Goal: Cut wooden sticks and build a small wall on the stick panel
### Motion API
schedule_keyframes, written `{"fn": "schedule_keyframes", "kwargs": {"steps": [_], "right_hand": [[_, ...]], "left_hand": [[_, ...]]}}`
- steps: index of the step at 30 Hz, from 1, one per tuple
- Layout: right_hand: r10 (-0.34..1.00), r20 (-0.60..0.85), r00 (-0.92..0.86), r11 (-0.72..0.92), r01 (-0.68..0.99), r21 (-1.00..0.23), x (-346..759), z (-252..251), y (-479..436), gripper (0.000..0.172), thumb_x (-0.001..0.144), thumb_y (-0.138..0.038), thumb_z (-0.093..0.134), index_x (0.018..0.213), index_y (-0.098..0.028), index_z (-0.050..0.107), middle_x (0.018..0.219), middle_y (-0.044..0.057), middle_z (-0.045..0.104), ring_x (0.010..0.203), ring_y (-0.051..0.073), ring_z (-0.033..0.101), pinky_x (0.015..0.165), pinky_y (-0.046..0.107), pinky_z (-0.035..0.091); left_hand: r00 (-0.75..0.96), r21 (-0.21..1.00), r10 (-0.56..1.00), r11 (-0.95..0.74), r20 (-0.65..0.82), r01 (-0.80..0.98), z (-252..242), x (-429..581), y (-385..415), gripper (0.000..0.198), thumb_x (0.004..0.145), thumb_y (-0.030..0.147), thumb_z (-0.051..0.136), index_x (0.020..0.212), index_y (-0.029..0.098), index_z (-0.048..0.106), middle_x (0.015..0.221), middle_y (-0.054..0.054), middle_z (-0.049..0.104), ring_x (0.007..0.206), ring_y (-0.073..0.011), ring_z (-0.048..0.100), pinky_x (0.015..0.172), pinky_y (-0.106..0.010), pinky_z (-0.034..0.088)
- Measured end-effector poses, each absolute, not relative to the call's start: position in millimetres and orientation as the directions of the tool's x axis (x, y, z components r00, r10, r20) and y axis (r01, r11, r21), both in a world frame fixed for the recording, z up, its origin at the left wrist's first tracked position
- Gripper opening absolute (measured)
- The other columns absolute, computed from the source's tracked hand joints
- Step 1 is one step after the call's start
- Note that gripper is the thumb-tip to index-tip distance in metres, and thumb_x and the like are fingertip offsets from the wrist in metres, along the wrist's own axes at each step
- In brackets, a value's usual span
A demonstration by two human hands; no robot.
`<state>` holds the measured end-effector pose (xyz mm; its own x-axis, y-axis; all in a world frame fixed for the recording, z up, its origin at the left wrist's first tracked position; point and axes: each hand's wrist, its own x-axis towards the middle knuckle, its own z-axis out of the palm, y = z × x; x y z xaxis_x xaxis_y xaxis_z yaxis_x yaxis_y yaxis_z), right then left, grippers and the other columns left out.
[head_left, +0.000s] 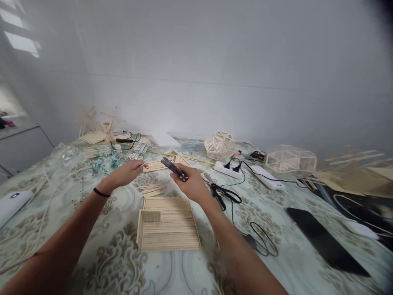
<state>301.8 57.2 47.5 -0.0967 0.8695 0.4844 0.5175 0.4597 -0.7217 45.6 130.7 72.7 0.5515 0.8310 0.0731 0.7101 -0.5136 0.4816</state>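
Observation:
My left hand (127, 172) is pinched on a thin wooden stick (144, 164), held above the table. My right hand (193, 183) is closed round a small black cutting tool (174, 168) whose tip points toward the stick. The two hands are a short gap apart. Below them lies a flat tray-like panel of wooden sticks (168, 223) with low walls and a small upright block at its left corner. A small loose bundle of sticks (152, 190) rests just beyond the panel.
Black scissors (223, 195) and a black cable lie right of my right hand. A white power strip (229, 168), two stick polyhedra (220, 145), more stick models at back left, a dark flat tablet (325, 241) at right and a patterned cloth (116, 254) fill the table.

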Motion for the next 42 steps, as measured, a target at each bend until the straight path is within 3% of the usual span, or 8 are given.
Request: {"fn": "schedule_keyframes", "kwargs": {"steps": [6,10,14,20,24,29,35,42], "right_hand": [[0.915,0.403,0.029,0.373,0.323,-0.870,278,37,57,0.043,0.081,-0.043,0.068,0.115,-0.019,0.075,0.084,0.003,0.073,0.071,0.018,0.060,0.069,0.028,0.048],[0.954,0.286,0.087,0.264,0.204,-0.943,270,36,56,0.043,0.076,-0.053,0.072,0.096,-0.015,0.079,0.067,0.002,0.067,0.060,0.015,0.055,0.059,0.027,0.045],[0.968,0.233,0.091,0.217,0.159,-0.963,271,38,57,0.040,0.074,-0.055,0.072,0.078,-0.015,0.076,0.052,-0.002,0.054,0.049,0.012,0.047,0.050,0.026,0.039],[0.893,0.252,0.372,0.208,0.156,-0.966,310,38,74,0.045,0.070,-0.058,0.071,0.083,-0.015,0.071,0.055,-0.001,0.057,0.049,0.014,0.051,0.049,0.027,0.042],[0.828,0.279,0.486,0.190,0.226,-0.955,348,38,84,0.042,0.063,-0.046,0.077,0.091,-0.015,0.071,0.061,-0.002,0.058,0.050,0.013,0.049,0.050,0.027,0.040],[0.895,0.285,0.345,0.181,0.302,-0.936,344,49,75,0.044,0.071,-0.051,0.073,0.094,-0.013,0.077,0.057,-0.002,0.058,0.050,0.013,0.048,0.053,0.028,0.040],[0.932,0.347,-0.104,0.353,0.481,-0.803,303,59,56,0.028,0.076,-0.032,0.073,0.100,-0.021,0.080,0.085,0.002,0.077,0.077,0.021,0.066,0.073,0.031,0.048],[0.919,0.385,-0.088,0.367,0.554,-0.748,300,54,56,0.014,0.084,-0.032,0.069,0.088,-0.023,0.079,0.084,0.004,0.078,0.078,0.022,0.069,0.074,0.032,0.048]], "left_hand": [[0.688,0.523,0.717,-0.631,0.113,0.573,89,66,102,0.037,0.102,0.037,0.034,0.113,0.018,0.063,0.117,-0.009,0.070,0.109,-0.0234,0.062,0.099,-0.032,0.045],[0.740,0.496,0.656,-0.696,0.147,0.519,86,76,92,0.034,0.102,0.031,0.033,0.106,0.016,0.064,0.110,-0.011,0.070,0.104,-0.0240,0.061,0.098,-0.035,0.046],[0.734,0.469,0.665,-0.696,0.138,0.543,83,79,92,0.034,0.101,0.028,0.033,0.103,0.017,0.065,0.107,-0.010,0.071,0.101,-0.0235,0.062,0.096,-0.034,0.047],[0.624,0.440,0.771,-0.608,0.127,0.661,85,65,108,0.038,0.099,0.028,0.033,0.102,0.014,0.068,0.109,-0.013,0.072,0.102,-0.0271,0.064,0.096,-0.037,0.048],[0.576,0.452,0.808,-0.561,0.119,0.693,86,60,112,0.040,0.098,0.029,0.033,0.101,0.013,0.069,0.105,-0.014,0.073,0.098,-0.0280,0.066,0.094,-0.039,0.049],[0.612,0.509,0.786,-0.566,0.093,0.649,90,66,101,0.041,0.098,0.031,0.035,0.112,0.015,0.071,0.120,-0.010,0.072,0.110,-0.0250,0.064,0.099,-0.033,0.047],[0.659,0.613,0.749,-0.552,0.066,0.566,96,70,89,0.044,0.098,0.038,0.038,0.118,0.015,0.070,0.092,-0.006,0.069,0.078,-0.0190,0.059,0.073,-0.027,0.049],[0.656,0.752,0.750,-0.481,0.086,0.451,96,69,91,0.041,0.097,0.042,0.045,0.114,0.015,0.071,0.074,-0.001,0.055,0.069,-0.0154,0.050,0.065,-0.026,0.044]]}}
